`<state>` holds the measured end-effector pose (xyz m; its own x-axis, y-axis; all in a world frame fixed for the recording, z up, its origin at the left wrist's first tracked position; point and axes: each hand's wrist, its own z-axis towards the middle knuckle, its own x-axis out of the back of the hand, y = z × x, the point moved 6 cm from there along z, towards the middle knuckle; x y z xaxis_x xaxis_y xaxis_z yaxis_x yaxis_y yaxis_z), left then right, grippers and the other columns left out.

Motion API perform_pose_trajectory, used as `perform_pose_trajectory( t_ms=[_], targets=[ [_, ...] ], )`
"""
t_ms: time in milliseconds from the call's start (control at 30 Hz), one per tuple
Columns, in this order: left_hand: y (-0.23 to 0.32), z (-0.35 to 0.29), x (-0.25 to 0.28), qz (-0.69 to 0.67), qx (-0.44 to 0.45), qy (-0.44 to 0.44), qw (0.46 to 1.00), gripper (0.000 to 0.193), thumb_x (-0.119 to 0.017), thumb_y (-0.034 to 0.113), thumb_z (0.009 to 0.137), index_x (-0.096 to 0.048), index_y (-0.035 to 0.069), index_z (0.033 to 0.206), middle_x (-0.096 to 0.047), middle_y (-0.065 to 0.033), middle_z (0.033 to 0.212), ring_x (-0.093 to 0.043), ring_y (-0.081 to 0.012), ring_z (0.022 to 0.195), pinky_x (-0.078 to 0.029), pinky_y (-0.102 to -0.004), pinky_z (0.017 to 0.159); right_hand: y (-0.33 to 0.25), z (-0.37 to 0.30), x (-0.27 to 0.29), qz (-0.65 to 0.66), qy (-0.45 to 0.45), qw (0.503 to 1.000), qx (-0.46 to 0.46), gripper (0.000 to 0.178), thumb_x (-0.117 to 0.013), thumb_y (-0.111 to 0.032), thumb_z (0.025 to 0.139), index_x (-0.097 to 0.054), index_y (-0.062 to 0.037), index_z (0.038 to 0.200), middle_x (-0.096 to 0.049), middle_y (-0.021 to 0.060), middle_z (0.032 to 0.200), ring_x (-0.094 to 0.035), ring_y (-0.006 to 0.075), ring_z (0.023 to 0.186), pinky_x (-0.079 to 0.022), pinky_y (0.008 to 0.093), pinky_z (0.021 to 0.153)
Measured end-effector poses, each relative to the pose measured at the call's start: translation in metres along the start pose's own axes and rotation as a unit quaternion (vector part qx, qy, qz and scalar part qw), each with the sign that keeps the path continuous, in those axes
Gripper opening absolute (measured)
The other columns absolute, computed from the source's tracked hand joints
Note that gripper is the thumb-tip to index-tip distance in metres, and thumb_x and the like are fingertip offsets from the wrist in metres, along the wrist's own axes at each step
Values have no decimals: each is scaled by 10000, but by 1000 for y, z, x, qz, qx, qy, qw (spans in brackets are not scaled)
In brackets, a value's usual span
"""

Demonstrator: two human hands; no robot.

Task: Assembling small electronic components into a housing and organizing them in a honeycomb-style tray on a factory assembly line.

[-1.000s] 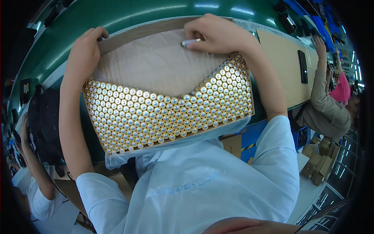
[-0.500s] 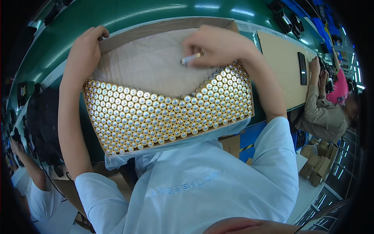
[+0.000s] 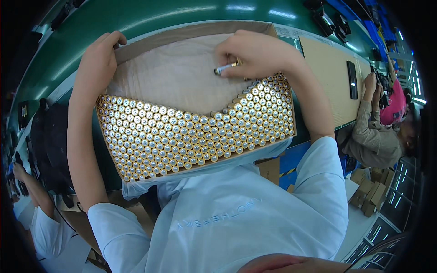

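Observation:
Rows of upright batteries (image 3: pixel 177 141) with gold-coloured casings and silver tops fill the near part of a shallow cardboard box (image 3: pixel 195 29). Their far border dips in the middle and climbs toward the right side. A wrinkled, pale liner sheet (image 3: pixel 168 68) covers the box's far part. My left hand (image 3: pixel 99 57) is at the far left corner, its fingers curled over the box rim. Above the sheet, right of centre, my right hand (image 3: pixel 246 53) pinches a single battery (image 3: pixel 226 68) lying roughly sideways; the fingertips are partly hidden behind the hand.
The box stands on a green worktable (image 3: pixel 150 18). To the right lies a flat cardboard sheet (image 3: pixel 325 79) with a black phone (image 3: pixel 353 79) on it. A dark bag (image 3: pixel 50 145) is at left. Co-workers sit on both sides; cartons (image 3: pixel 368 193) stand on the floor at right.
The battery in my right hand has tilted slightly and shows more sharply. My left hand stays on the box rim, and the battery rows look the same.

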<state>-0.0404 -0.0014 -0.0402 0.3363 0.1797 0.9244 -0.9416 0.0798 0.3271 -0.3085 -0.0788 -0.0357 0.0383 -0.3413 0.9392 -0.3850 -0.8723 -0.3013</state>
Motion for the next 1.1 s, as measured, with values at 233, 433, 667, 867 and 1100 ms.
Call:
perform_pose_trajectory(
  t_ms=[233,433,667,867,1100],
  targets=[
    [1,1,0,-8,-5,0,1000,271,-436,-50,862,-643,26,1020,-679,-120,954,-605,-279,800,-488,-380,752,7,2,3,22,-8,999,-28,158,-726,-176,841,-657,-36,818,-666,79,766,-596,262,672,-485,380,670],
    [1,0,0,-1,-6,5,1000,278,-432,-56,858,-642,24,1021,-680,-121,949,-601,-277,794,-486,-379,750,15,1,26,-42,-11,991,-124,143,-738,-166,824,-663,-45,825,-669,80,774,-602,256,682,-483,376,667],
    [0,1,0,6,-9,4,1000,277,-433,-57,858,-642,23,1021,-680,-123,950,-598,-278,786,-485,-380,746,36,-12,19,-26,-42,992,-115,138,-740,-164,814,-657,-55,807,-646,60,745,-581,241,696,-481,360,666],
    [2,0,1,-8,-6,8,1000,271,-438,-54,859,-642,24,1019,-679,-127,946,-595,-281,781,-485,-383,742,27,-14,13,-16,-79,994,-73,135,-733,-160,814,-649,-59,786,-614,36,710,-557,229,698,-481,344,668],
    [0,2,0,6,12,-16,1000,292,-412,-64,848,-628,-1,1034,-670,-143,951,-597,-287,823,-486,-373,794,17,-5,5,12,-37,999,-36,139,-728,-167,816,-644,-63,777,-609,29,704,-558,231,699,-486,339,689]
  ],
)
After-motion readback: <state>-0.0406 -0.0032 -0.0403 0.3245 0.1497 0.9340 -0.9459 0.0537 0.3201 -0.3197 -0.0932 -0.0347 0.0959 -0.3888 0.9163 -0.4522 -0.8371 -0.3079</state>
